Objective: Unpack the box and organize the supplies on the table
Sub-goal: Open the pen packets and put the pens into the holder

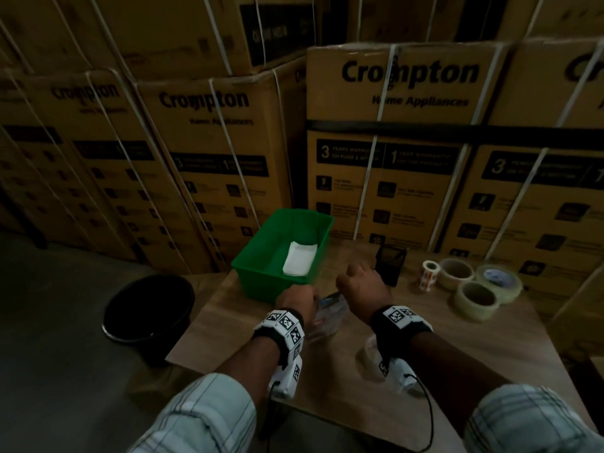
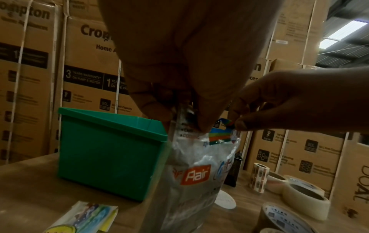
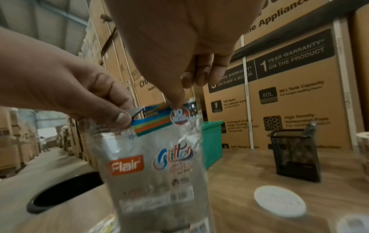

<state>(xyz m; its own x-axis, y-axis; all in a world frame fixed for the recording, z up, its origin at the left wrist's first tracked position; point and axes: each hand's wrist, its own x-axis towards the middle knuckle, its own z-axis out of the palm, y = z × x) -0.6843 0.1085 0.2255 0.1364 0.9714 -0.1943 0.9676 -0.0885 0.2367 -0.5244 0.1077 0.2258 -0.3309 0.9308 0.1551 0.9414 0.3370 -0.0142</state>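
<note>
A clear plastic pen packet (image 3: 157,170) printed "Flair" hangs upright over the wooden table (image 1: 425,371). My left hand (image 1: 295,300) pinches one top corner of the packet (image 2: 199,157). My right hand (image 1: 359,282) pinches the other side of its coloured top strip (image 3: 153,121). In the head view the packet (image 1: 330,313) shows between the two hands. Behind them stands a green bin (image 1: 281,253) with a white pad (image 1: 299,258) inside. A black mesh pen holder (image 1: 390,261) stands just past my right hand.
Three tape rolls (image 1: 477,299) and a small label roll (image 1: 429,274) sit at the table's right. A round white disc (image 3: 279,200) lies on the table. A colourful packet (image 2: 85,219) lies near the front. A black bucket (image 1: 148,313) stands on the floor at left. Stacked cartons (image 1: 392,142) wall the back.
</note>
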